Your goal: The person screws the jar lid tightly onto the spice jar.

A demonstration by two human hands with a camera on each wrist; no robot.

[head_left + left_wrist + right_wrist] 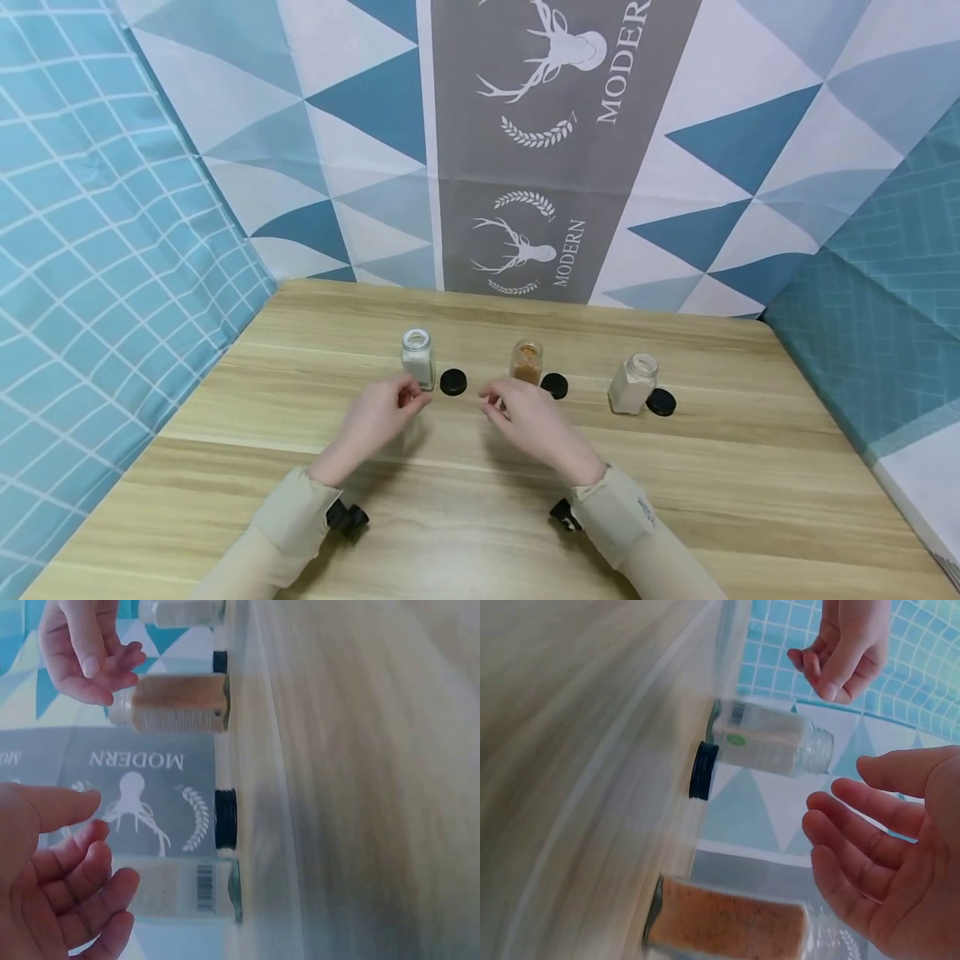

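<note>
Three uncapped glass jars stand upright on the wooden table, each with a black lid lying beside it. The left jar (417,363) holds something white, and its lid (453,382) lies just to its right. Orange-brown powder fills part of the middle jar (526,363), whose lid (554,385) is at its right. A pale powder is in the right jar (632,386), near its own lid (662,402). My left hand (382,417) hovers in front of the left jar, fingers loosely bent around nothing. My right hand (536,421), likewise empty and relaxed, hangs before the middle jar.
The wooden table (465,533) ends at a patterned cloth backdrop (375,167) behind the jars. Blue checked cloth (112,250) hangs along the left side, and teal cloth (885,275) along the right. Black wrist cameras (347,517) are strapped at the cuffs.
</note>
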